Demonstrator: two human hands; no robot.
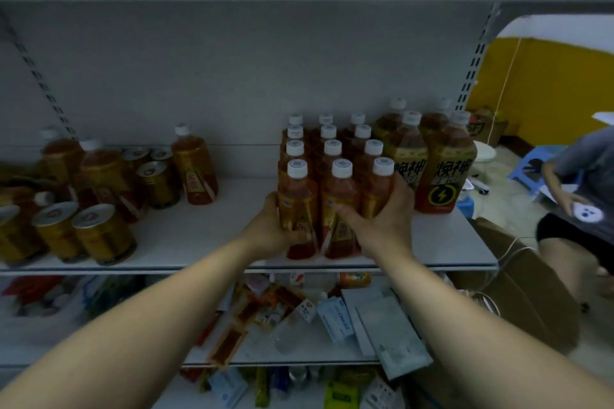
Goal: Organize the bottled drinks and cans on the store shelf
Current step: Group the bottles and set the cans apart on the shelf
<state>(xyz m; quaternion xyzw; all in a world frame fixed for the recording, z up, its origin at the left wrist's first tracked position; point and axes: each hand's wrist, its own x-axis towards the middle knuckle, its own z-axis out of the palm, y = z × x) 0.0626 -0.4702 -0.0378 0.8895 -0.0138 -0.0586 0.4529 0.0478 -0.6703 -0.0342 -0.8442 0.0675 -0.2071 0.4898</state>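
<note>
Matt grey painted metal shelf (186, 236), glossy plastic bottles (339, 196), shiny gold metal cans (103, 236)

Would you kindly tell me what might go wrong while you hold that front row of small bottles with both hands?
1. The front row of small bottles, gripped between the left hand and right hand, stands near the front edge of the shelf; a pull forward could tip one off.
2. The right hand sits close beside the tall lightning-label bottle; a sideways nudge might topple it.
</note>
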